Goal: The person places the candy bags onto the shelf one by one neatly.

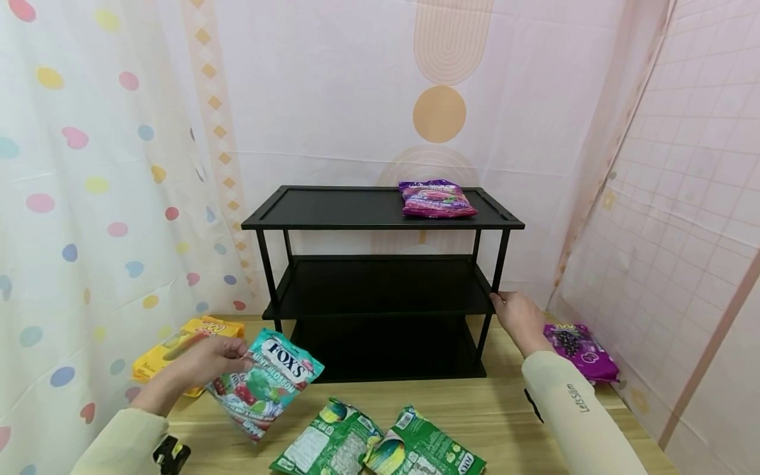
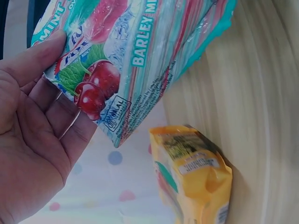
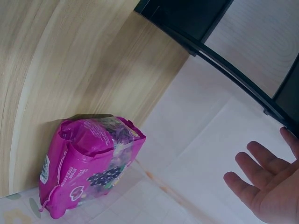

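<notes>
My left hand (image 1: 208, 359) pinches a teal Fox's candy bag (image 1: 270, 376) by its left side, thumb on the front. The bag hangs tilted above the table, left of the black three-tier shelf rack (image 1: 386, 287). In the left wrist view, cherries and "Barley Mint" lettering show on the bag (image 2: 117, 56). My right hand (image 1: 522, 320) holds the rack's right side at the middle tier, beside the post. The right wrist view shows this hand's other fingers (image 3: 261, 165) spread apart; its thumb is out of view there. A purple candy bag (image 1: 438, 199) lies on the top tier.
Two green candy bags (image 1: 335, 439) (image 1: 424, 445) lie near the table's front. Yellow packaging (image 1: 160, 359) rests behind my left hand. A purple grape-printed bag (image 1: 582, 349) sits right of the rack. Patterned curtains (image 1: 332, 86) surround the wooden table (image 1: 516, 429).
</notes>
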A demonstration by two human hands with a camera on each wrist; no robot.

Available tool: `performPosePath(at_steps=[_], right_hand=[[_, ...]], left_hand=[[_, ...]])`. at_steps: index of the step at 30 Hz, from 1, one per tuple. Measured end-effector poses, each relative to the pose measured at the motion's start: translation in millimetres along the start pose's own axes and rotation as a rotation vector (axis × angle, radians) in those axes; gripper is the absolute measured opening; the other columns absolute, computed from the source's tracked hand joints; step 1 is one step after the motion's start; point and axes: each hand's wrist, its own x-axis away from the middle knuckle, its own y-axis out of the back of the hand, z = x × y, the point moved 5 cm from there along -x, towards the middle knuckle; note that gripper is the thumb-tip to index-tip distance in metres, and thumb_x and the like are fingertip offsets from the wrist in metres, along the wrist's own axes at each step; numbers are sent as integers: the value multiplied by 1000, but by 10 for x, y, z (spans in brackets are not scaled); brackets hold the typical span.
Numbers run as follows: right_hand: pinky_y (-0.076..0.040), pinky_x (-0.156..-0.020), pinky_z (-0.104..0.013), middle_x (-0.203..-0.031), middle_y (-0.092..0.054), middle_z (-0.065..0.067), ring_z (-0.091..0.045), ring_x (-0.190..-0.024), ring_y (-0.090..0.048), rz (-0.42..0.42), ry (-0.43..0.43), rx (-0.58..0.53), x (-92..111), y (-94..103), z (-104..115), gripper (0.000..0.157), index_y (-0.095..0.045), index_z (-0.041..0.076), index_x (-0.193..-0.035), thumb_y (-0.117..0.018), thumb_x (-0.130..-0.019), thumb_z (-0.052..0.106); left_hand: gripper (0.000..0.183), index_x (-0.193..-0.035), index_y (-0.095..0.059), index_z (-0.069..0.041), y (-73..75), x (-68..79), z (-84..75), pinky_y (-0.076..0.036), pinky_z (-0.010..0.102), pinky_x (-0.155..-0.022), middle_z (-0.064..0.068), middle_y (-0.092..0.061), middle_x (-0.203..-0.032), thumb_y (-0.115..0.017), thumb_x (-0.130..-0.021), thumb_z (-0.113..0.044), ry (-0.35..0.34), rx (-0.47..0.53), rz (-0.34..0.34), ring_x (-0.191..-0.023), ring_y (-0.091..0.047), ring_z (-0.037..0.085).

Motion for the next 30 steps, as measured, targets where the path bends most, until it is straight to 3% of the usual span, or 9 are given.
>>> performPosePath(at_steps=[3, 9, 14, 22, 30], right_hand=[[-46, -89, -60, -130, -60, -24, -48, -116, -57, 3, -5, -1, 5, -1, -1, 43, -65, 6, -131, -43, -105, 33], [-46, -88, -60, -130, -60, -23, -47, -116, -57, 11, -3, -3, 17, 4, 8, 43, -64, 5, -132, -43, -106, 32], [-46, -89, -60, -131, -59, -24, -47, -117, -56, 17, -6, -5, 23, 6, 13, 44, -63, 5, -132, -42, -106, 32], [-46, -90, -60, -132, -59, -24, -47, -118, -56, 17, -9, -7, 15, 6, 14, 44, -63, 4, -133, -42, -106, 33], [-46, -88, -59, -132, -59, -23, -46, -117, -57, 24, -14, -14, 5, -1, 7, 45, -62, 5, -133, -41, -106, 34]], left_hand=[[14, -92, -63, -4, -9, -24, -75, -48, 27, -62, 4, -64, -78, -67, -96, -17, 5, 16, -7, -68, -58, 17], [22, -85, -58, -6, -26, -70, -222, -36, 25, -58, 1, -49, -70, -69, -94, -22, -2, 14, -65, -65, -47, 14], [19, -87, -63, -6, -37, -107, -317, -41, 25, -60, 2, -58, -74, -69, -95, -23, -2, 38, -114, -69, -52, 15], [16, -88, -65, -8, -29, -156, -486, -44, 26, -60, 2, -64, -75, -69, -95, -22, -57, -6, -201, -70, -54, 16], [18, -84, -63, -9, -49, -214, -623, -36, 27, -51, 1, -47, -62, -70, -94, -21, -102, 11, -275, -58, -44, 14]])
